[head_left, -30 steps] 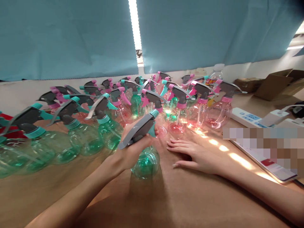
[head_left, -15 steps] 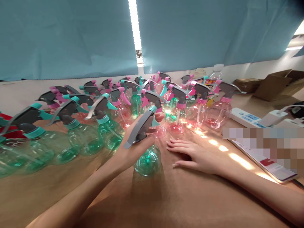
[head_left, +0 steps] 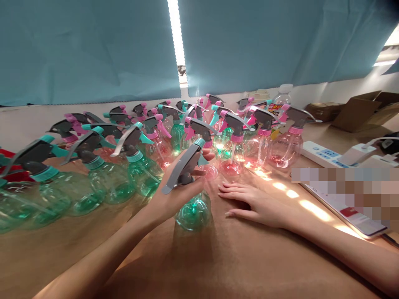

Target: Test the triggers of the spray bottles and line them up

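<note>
A green, see-through spray bottle (head_left: 193,212) stands upright in front of me, with a grey and teal trigger head. My left hand (head_left: 174,187) is wrapped round its neck, just under the trigger head; part of the grip is hidden behind that head. To the right of the bottle, my right hand (head_left: 254,203) lies flat on the brown table (head_left: 249,261), fingers stretched toward the bottle and touching nothing else. Behind my left hand is another green spray bottle (head_left: 145,174), and a pink spray bottle (head_left: 232,160) stands beyond my right fingertips.
Several more green spray bottles (head_left: 116,182) line the left side, with pink ones (head_left: 288,147) at the back right. A clear bottle (head_left: 282,99), a cardboard box (head_left: 358,112), a white power strip (head_left: 324,153) and a phone (head_left: 349,211) are farther right. A blue curtain (head_left: 93,50) hangs behind.
</note>
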A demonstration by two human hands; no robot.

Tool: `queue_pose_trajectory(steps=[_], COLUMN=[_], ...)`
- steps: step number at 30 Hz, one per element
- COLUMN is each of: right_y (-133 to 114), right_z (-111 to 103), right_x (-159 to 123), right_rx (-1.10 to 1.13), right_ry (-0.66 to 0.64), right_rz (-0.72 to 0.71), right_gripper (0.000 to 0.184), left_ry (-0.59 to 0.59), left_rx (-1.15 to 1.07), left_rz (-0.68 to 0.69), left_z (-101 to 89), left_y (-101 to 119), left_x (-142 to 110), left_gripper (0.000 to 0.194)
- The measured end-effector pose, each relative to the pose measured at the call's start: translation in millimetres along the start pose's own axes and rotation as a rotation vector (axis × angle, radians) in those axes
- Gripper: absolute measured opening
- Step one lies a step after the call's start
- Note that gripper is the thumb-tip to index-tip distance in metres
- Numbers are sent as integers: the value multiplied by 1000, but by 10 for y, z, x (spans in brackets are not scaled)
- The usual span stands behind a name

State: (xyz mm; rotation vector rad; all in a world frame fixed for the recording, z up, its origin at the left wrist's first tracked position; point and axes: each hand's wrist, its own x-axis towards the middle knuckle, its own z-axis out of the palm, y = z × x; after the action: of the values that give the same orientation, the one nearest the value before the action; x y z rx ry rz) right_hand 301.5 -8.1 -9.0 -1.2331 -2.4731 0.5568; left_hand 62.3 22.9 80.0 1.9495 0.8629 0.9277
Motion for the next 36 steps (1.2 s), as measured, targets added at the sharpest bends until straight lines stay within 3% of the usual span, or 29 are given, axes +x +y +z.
queue_pose_trajectory(steps=[11, 19, 28, 32, 36], right_y=[16, 38, 18, -48, -163], right_z=[5, 42, 62, -5, -83], right_x=[7, 9, 30, 91, 139], right_rx=[-2, -17, -98, -150, -168], right_ry=[-15, 19, 68, 35, -5], right_rz=[-13, -43, -102, -147, -186], right_gripper=[59, 55, 52, 52, 50], left_ry=[35, 57, 108, 84, 147], left_rx=[28, 13, 7, -43, -36], left_rz=[64, 18, 5, -15, -46], left_z=[48, 36, 66, 48, 33], left_y=[112, 73, 68, 58, 37], left_x=[37, 43, 53, 48, 21], left_gripper=[43, 45, 31, 22, 12])
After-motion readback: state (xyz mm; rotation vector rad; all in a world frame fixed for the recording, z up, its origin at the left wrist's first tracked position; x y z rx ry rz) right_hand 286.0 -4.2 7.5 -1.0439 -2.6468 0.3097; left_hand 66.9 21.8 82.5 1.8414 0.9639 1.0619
